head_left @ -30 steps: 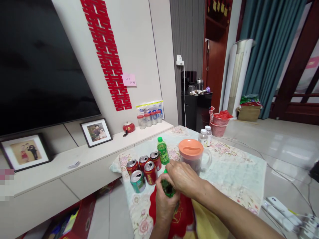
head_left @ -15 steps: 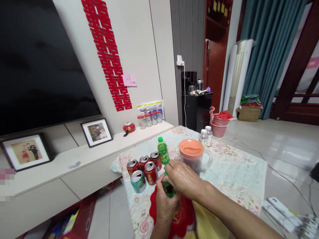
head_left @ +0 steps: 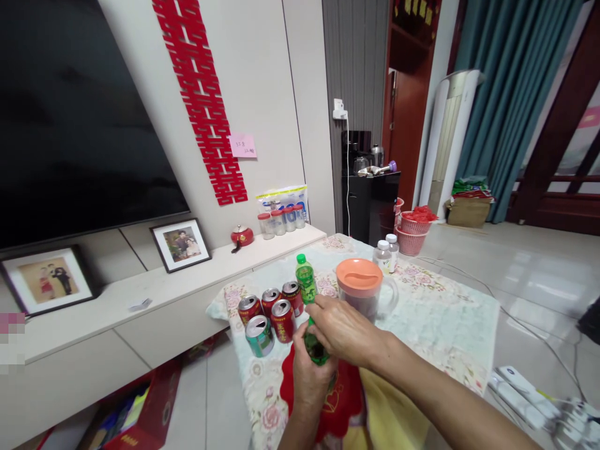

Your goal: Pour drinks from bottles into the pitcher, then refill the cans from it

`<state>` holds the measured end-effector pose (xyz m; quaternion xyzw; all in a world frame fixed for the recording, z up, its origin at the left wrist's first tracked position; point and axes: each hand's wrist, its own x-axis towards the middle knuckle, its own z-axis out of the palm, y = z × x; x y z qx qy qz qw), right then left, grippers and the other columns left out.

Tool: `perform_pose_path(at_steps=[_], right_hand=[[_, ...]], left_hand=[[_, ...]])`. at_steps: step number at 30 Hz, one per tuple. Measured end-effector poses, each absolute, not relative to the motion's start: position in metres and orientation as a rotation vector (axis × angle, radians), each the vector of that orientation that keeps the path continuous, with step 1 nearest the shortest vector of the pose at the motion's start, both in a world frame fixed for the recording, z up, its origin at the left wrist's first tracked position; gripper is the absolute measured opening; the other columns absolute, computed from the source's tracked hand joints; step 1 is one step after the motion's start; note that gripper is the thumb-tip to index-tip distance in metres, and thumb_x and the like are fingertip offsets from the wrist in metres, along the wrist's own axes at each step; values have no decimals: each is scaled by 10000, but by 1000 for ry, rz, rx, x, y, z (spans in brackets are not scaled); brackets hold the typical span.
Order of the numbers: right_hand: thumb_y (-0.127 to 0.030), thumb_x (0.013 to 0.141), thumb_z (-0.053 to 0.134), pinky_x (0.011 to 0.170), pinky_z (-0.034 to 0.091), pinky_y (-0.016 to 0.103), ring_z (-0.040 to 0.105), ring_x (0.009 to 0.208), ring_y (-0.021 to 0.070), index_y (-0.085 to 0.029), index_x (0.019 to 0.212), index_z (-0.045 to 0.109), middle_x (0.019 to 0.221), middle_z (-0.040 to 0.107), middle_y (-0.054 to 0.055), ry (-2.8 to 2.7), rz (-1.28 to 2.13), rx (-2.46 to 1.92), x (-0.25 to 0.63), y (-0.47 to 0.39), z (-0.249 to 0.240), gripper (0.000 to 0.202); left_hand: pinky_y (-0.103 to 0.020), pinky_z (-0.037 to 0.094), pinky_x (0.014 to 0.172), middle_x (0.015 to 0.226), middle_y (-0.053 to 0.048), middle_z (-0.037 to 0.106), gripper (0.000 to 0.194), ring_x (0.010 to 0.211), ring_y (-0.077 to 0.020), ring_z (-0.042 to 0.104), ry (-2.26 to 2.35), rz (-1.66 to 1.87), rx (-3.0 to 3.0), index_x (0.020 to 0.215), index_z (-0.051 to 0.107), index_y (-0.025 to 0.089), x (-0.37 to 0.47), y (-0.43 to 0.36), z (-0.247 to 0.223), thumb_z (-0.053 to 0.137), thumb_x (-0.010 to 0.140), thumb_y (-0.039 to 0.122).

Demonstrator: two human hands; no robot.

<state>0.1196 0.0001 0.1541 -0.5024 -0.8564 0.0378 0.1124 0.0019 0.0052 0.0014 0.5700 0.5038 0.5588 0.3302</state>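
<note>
My left hand (head_left: 310,378) is wrapped round a green plastic bottle (head_left: 315,351), which is tilted and holds something dark. My right hand (head_left: 342,328) is closed over the top end of that bottle; its fingers hide most of the neck and cap. Just beyond stands a second green bottle (head_left: 306,280), upright and capped. To the left are several red drink cans (head_left: 283,322) and one teal can (head_left: 259,336), all upright. Behind my right hand is a clear pitcher (head_left: 359,303) with an orange lid (head_left: 359,275).
A floral cloth (head_left: 450,325) covers the table, with a red mat (head_left: 344,400) under my hands. Two clear bottles (head_left: 383,256) stand at the back. Jars with red lids (head_left: 277,222) and picture frames (head_left: 182,245) line the low cabinet (head_left: 187,303). Power strips (head_left: 525,394) lie at right.
The view has shifted slightly. Both hands stay on the green bottle, with my right hand's fingers moved a little at its top. Cans and pitcher stand as before.
</note>
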Motion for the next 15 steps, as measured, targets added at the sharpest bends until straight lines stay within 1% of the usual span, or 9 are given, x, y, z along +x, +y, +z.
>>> perform_pose_path(at_steps=[2, 4, 6, 9, 10, 12, 15], right_hand=[[-195, 984, 516, 746, 441, 313, 650, 893, 216, -126, 1024, 680, 1033, 674, 116, -2517, 148, -1459, 121, 4, 157, 183], [-225, 998, 523, 752, 440, 305, 645, 873, 203, -135, 1004, 695, 1014, 673, 100, -2526, 199, -1421, 125, 7, 160, 194], [-233, 1019, 503, 786, 445, 294, 643, 919, 195, -149, 1071, 699, 1044, 666, 88, -2511, 236, -1379, 131, 10, 164, 219], [-226, 1056, 435, 858, 449, 295, 627, 1036, 199, -149, 1232, 659, 1130, 653, 101, -2472, 254, -1339, 141, 12, 171, 295], [-222, 1056, 436, 865, 449, 295, 624, 1045, 198, -151, 1251, 653, 1142, 651, 102, -2475, 260, -1324, 143, 12, 172, 301], [-206, 1036, 475, 846, 446, 288, 624, 1011, 189, -166, 1218, 673, 1120, 656, 90, -2515, 277, -1288, 144, 11, 173, 272], [-159, 988, 536, 788, 424, 278, 607, 952, 181, -182, 1109, 705, 1056, 657, 67, -2592, 281, -1242, 141, 11, 168, 209]], left_hand=[[-333, 594, 868, 1123, -93, 751, 613, 1002, -261, 752, 1323, 1451, 1493, 1203, 509, 219, 3, 5, 3, 759, 656, 339], [-324, 589, 882, 1128, -84, 749, 590, 1010, -248, 750, 1336, 1447, 1515, 1206, 511, 227, 3, 4, 4, 747, 675, 333], [-325, 579, 915, 1148, -77, 745, 584, 1048, -244, 740, 1359, 1458, 1545, 1219, 516, 238, 3, 5, 5, 741, 685, 317], [-338, 561, 964, 1208, -86, 725, 601, 1109, -247, 714, 1372, 1476, 1576, 1243, 520, 236, 3, 5, 5, 735, 683, 279], [-341, 558, 972, 1223, -93, 716, 609, 1115, -247, 707, 1368, 1477, 1580, 1250, 519, 230, 3, 5, 4, 734, 681, 271], [-343, 556, 972, 1235, -107, 704, 615, 1107, -246, 703, 1353, 1474, 1580, 1258, 517, 214, 3, 5, 3, 728, 683, 267], [-337, 569, 929, 1181, -109, 714, 613, 1047, -241, 717, 1336, 1462, 1559, 1266, 507, 197, 4, 4, 1, 720, 696, 271]])
